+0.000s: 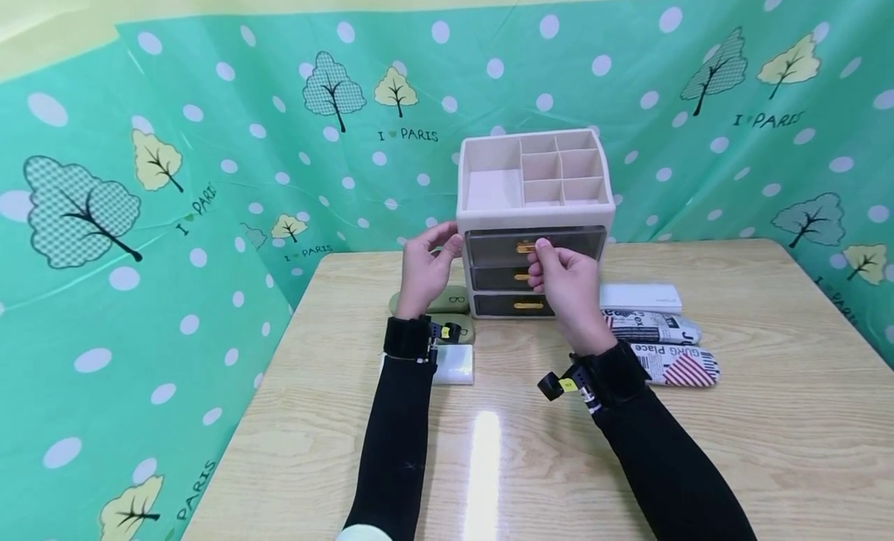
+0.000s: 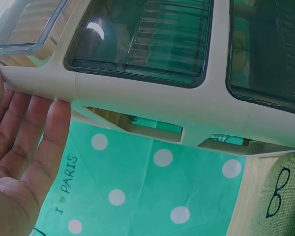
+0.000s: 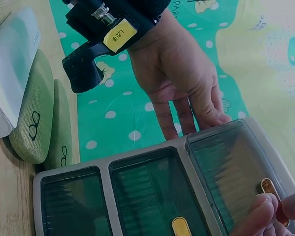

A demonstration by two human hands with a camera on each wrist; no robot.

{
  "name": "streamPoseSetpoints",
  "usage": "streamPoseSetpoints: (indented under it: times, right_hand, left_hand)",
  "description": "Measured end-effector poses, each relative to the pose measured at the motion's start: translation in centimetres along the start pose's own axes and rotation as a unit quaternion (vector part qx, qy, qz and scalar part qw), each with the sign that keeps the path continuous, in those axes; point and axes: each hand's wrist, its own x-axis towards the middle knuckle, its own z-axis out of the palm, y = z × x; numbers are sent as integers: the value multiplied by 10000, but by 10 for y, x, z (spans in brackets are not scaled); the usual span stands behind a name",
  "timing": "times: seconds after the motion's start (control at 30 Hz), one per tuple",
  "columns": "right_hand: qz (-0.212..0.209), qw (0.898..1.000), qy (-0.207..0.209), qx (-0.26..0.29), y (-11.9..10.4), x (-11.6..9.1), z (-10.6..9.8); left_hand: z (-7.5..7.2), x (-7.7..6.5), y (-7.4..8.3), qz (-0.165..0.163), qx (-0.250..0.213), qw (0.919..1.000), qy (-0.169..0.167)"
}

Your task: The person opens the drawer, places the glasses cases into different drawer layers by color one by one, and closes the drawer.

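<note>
A cream desktop organizer [image 1: 534, 215] with three dark see-through drawers and an open divided top stands at the back of the table. My right hand [image 1: 574, 289] pinches the gold handle [image 1: 525, 247] of its top drawer [image 1: 489, 250]. That drawer's front juts slightly out of the frame, as the left wrist view shows. My left hand [image 1: 424, 269] rests against the organizer's left side, fingers fairly straight along it and thumb by the front edge. The two lower drawers, with a gold handle [image 3: 181, 226] on the middle one, sit flush in the frame.
Left of the organizer lie two olive glasses cases [image 1: 450, 299] and a white case [image 1: 455, 365], partly behind my left wrist. To its right are another white case [image 1: 641, 297] and two newsprint-patterned glasses cases [image 1: 687, 366]. A green dotted cloth [image 1: 391, 168] hangs behind.
</note>
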Motion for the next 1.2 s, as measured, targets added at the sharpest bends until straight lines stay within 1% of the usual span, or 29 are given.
streamPoseSetpoints:
  times: [0.13,0.37,0.7,0.83,0.9,0.97,1.07,1.13,1.2]
  right_hand:
    - [3,10000,-3,-57,-1,-1,0]
    - [146,9999,-59,-39,-2,-7,-2]
    - [114,9998,-151,55,-4,-16,-3]
    - [161,9998,-99,106,-3,-19,-3]
    - [183,9996,-36,214,-2,-20,-2]
    - [195,9992,10,352,0,-20,0]
    - [234,9979,75,593,2,-22,2]
    - [272,9971,108,702,2,-23,3]
    - [311,9961,146,814,2,-24,4]
  left_hand:
    - [0,0,1,-22,38,10000,7]
    - [0,1,-2,-4,60,10000,13]
    - [-1,1,-2,4,65,10000,18]
    - [-1,1,-1,-24,52,10000,16]
    - [0,1,-2,-31,32,10000,17]
    - [-1,3,-6,-39,29,10000,28]
    - [-1,6,-18,-28,41,10000,23]
    - [0,9,-26,-2,1,10000,13]
    - [-1,10,-31,74,-73,9999,-5]
